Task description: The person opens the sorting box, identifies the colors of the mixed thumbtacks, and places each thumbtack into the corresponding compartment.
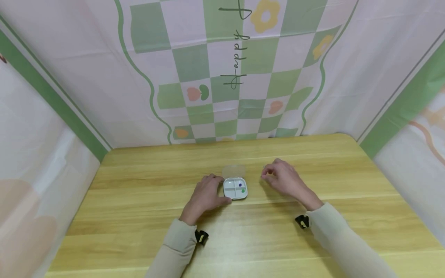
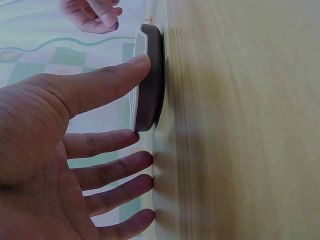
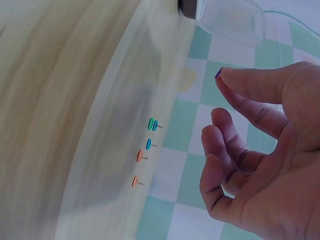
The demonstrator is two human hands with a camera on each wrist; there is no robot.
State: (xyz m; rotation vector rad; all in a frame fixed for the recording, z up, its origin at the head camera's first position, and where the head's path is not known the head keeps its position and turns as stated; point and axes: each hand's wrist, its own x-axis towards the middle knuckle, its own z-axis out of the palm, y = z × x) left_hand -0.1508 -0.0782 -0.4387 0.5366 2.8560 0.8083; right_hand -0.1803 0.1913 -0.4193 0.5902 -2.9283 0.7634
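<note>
A small white pill case (image 1: 228, 184) with four compartments lies on the table, its clear lid (image 1: 233, 170) folded back. A purple thumbtack (image 1: 240, 185) and a green thumbtack (image 1: 243, 191) sit in its two right compartments. My left hand (image 1: 206, 194) holds the case at its left side, the thumb on its near edge and the index fingertip on a corner. Off to the right, my right hand (image 1: 283, 177) is raised above the table. Between its thumb and index finger it pinches a purple thumbtack (image 3: 218, 73); the other fingers curl loosely.
Several loose thumbtacks stand points-up on the table under the right hand: a green one (image 3: 151, 124), blue ones (image 3: 148, 144) and orange ones (image 3: 139, 156). The wooden table (image 1: 146, 170) ends at a checked curtain (image 1: 226, 112).
</note>
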